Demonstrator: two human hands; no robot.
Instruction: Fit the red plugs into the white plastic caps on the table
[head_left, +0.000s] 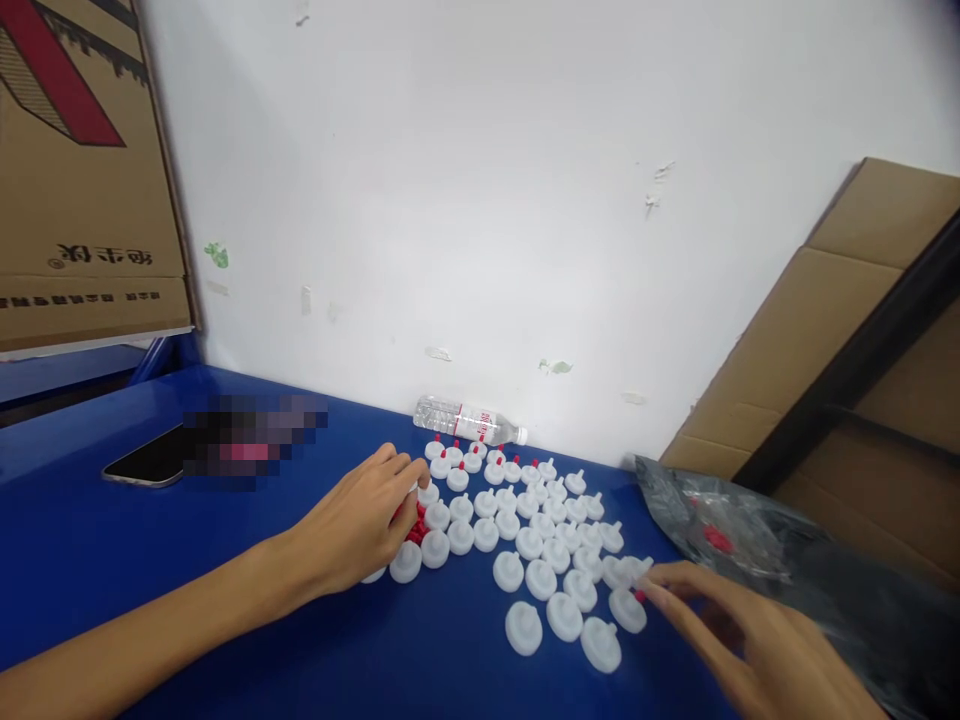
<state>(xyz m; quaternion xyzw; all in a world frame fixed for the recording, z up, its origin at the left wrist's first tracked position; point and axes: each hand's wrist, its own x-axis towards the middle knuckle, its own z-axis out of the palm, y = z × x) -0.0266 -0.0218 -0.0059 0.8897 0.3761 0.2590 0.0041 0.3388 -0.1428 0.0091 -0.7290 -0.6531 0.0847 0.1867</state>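
Many white round caps with thin spouts [556, 554] stand spread over the blue table. Some at the back carry small red tips [499, 461] on their spouts. My left hand [367, 525] is closed, its fingers curled down over a heap of small red tips [418, 526]; what it grips is hidden by the fingers. On the right, my right hand [739, 625] pinches thumb and forefinger at the spout of a white cap [636, 571] on the near right side. Just below its fingertips, a red tip [640, 596] shows against another white cap [627, 612].
A clear plastic bottle [469, 420] lies against the white wall. To the left rests a phone [146, 460] beside a blurred patch. A grey plastic bag [817, 570] with a clear bag [739, 535] on it lies at the right, near cardboard [787, 330].
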